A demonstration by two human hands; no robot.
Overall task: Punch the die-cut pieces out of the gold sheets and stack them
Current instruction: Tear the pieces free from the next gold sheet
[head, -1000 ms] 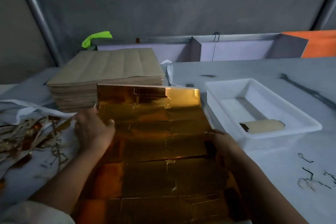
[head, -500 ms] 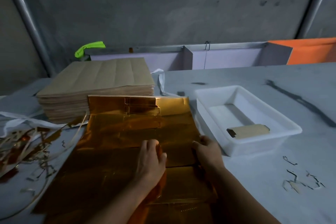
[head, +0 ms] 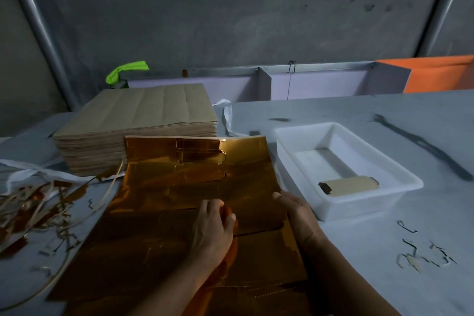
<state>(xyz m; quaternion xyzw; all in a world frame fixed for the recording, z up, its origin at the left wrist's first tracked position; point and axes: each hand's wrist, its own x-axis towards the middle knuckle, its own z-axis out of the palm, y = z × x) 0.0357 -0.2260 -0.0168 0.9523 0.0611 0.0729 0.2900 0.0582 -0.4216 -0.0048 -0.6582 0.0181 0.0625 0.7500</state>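
Note:
A large gold foil sheet with die-cut outlines lies flat on the grey table in front of me. My left hand presses palm-down on the sheet's middle, fingers curled against the foil. My right hand rests on the sheet's right edge, fingers over a die-cut piece that has parted slightly from the sheet along a cut line. A punched-out piece, brown side up, lies in the white plastic tray to the right.
A tall stack of brown-backed sheets stands behind the gold sheet at the left. Gold and brown offcut strips pile up at the far left. Small scraps lie at the right. An orange panel stands at the back.
My left hand has moved from the sheet's left edge to its middle, close to my right hand. The view has shifted a little. The right hand stays at the right edge.

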